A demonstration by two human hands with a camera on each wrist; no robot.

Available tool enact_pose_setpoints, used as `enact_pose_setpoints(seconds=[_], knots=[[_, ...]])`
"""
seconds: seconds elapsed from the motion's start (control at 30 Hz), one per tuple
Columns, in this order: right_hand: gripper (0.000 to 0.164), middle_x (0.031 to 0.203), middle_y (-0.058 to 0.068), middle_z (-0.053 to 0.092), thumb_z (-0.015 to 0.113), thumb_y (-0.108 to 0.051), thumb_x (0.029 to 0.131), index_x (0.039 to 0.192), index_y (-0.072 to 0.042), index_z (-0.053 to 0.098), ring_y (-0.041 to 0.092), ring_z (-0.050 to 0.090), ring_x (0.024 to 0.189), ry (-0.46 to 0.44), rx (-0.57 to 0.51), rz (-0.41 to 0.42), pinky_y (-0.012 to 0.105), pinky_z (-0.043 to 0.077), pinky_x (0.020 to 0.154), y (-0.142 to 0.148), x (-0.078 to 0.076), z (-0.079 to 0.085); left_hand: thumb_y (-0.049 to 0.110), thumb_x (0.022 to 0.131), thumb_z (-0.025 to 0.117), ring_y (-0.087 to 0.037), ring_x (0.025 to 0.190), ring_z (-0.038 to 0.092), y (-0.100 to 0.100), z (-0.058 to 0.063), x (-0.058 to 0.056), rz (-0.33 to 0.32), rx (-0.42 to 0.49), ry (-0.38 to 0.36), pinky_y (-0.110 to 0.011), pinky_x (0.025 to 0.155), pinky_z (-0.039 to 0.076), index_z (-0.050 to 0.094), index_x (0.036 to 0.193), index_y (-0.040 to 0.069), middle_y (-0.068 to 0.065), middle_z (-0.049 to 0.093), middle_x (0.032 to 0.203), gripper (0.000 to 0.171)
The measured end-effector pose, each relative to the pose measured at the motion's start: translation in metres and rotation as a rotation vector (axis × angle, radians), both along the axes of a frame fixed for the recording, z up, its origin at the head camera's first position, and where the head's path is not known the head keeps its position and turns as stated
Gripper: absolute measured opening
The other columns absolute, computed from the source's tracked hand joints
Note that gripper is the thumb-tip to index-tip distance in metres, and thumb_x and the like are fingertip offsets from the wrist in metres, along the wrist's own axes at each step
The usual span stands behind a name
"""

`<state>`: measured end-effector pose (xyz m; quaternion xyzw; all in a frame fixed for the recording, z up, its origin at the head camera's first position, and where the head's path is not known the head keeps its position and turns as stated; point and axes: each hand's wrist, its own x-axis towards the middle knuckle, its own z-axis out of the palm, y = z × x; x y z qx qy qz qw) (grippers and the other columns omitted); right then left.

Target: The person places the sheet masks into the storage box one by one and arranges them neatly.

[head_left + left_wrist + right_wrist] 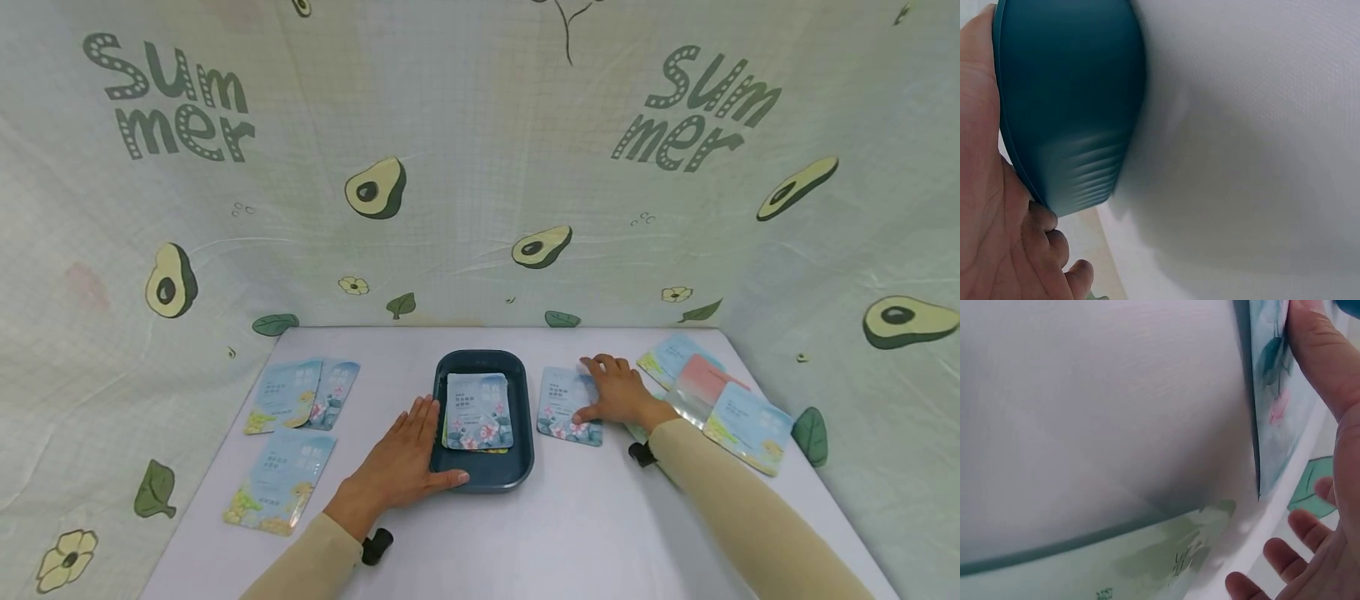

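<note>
My left hand (401,458) rests along the left side of a dark teal tray (487,477), its fingers straight and its thumb at the near rim. Inside the tray a flat blue sachet with pink flowers (480,412) lies on a yellow-edged one. To the tray's right is another blue flowered sachet (558,408). My right hand (618,392) reaches over it; the thumb touches its printed face. In the right wrist view the other fingers (1285,559) are spread and apart from the flowered sachet (1279,419). A pale green sachet (1147,556) lies near that hand.
Blue-and-yellow sachets (283,396) and a flowered one (333,392) lie at the left, with another sachet (281,479) nearer. At the right are several more, including a pink-and-silver one (701,383) and a light blue one (750,427). A printed cloth (480,167) surrounds the white table (480,550).
</note>
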<state>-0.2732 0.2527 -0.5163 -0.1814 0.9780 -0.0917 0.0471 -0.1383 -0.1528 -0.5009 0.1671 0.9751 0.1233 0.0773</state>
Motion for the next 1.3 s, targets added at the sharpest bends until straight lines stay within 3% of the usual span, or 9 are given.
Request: enact_pose_setpoints(seconds=[0.27,0.4,0.6,1.03,1.3], knots=[[0.118,0.16,0.027,0.04,0.072,-0.084,0.076,0.156,-0.002,0.046,0.054,0.037,0.143,-0.021,0.043,-0.029,0.077,0.033,0.111,0.003,0.005,-0.001,0.088,0.086,0.055,-0.034,0.165,0.012,0.002,0.002,0.002,0.0,0.012,-0.004,-0.053,0.132,0.019,0.015,0.168,0.001,-0.018,0.014,0.177,0.126],[0.12,0.163,0.026,0.037,0.07,-0.084,0.078,0.158,0.0,0.043,0.055,0.036,0.144,-0.041,0.059,-0.03,0.077,0.032,0.112,0.003,0.008,-0.005,0.088,0.087,0.055,-0.034,0.165,0.013,0.003,0.003,0.002,-0.001,0.012,0.002,-0.053,0.132,0.02,0.016,0.168,0.0,-0.018,0.015,0.176,0.126],[0.112,0.164,0.024,0.037,0.07,-0.079,0.083,0.158,0.001,0.044,0.054,0.034,0.146,-0.006,0.038,-0.002,0.077,0.032,0.112,0.004,0.013,-0.011,0.088,0.086,0.056,-0.034,0.164,0.014,0.002,0.004,0.002,0.0,0.02,0.003,-0.053,0.132,0.02,0.017,0.168,0.0,-0.018,0.016,0.176,0.126],[0.093,0.165,0.022,0.037,0.066,-0.074,0.09,0.157,-0.011,0.052,0.051,0.031,0.15,0.09,0.103,0.01,0.075,0.033,0.114,-0.001,0.022,-0.018,0.089,0.086,0.053,-0.034,0.165,0.013,0.0,0.002,0.001,-0.001,0.01,0.013,-0.053,0.132,0.02,0.015,0.168,0.0,-0.018,0.015,0.176,0.127],[0.084,0.158,0.022,0.047,0.064,-0.071,0.093,0.154,-0.015,0.055,0.052,0.033,0.149,0.153,0.095,0.03,0.075,0.032,0.114,-0.004,0.031,-0.017,0.088,0.087,0.055,-0.035,0.164,0.013,0.0,0.002,0.001,0.002,0.021,-0.001,-0.054,0.132,0.02,0.015,0.168,0.0,-0.019,0.015,0.176,0.126]])
